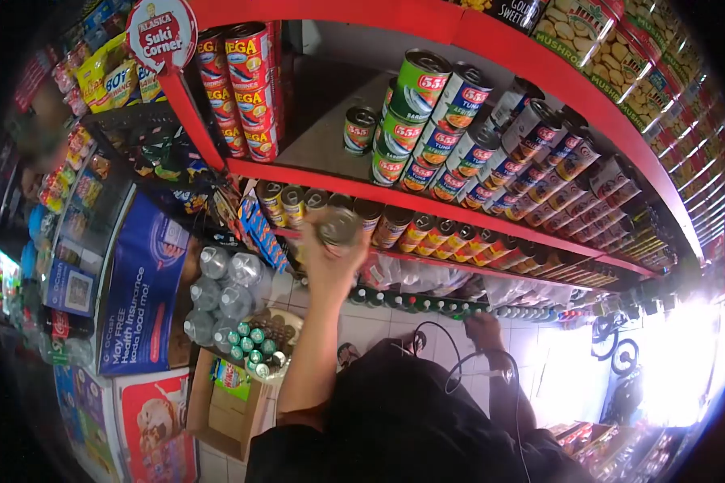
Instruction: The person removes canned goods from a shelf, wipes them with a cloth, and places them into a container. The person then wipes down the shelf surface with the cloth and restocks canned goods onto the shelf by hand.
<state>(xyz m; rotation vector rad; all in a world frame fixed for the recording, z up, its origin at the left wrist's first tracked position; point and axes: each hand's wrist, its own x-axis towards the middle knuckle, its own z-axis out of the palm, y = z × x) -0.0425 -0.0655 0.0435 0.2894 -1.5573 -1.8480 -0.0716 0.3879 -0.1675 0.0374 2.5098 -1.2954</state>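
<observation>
Can [339, 229] pinched by L fingers [309, 241], R fingers [477, 324] unclear, box [254, 409] w/ green pack [231, 379] inside.

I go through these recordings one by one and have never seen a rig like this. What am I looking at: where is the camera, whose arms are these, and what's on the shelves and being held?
There is no machine here, just a person using bare hands. The single picture comes from a camera worn on the head, looking forward and down; its wide lens bends straight edges.

The left hand holds a can, too blurred to read. The right hand is lower down; whether it holds anything is unclear.

The red-edged upper shelf carries stacked MEGA cans and 555 cans, with one can standing alone between them. More cans line the level below.
</observation>
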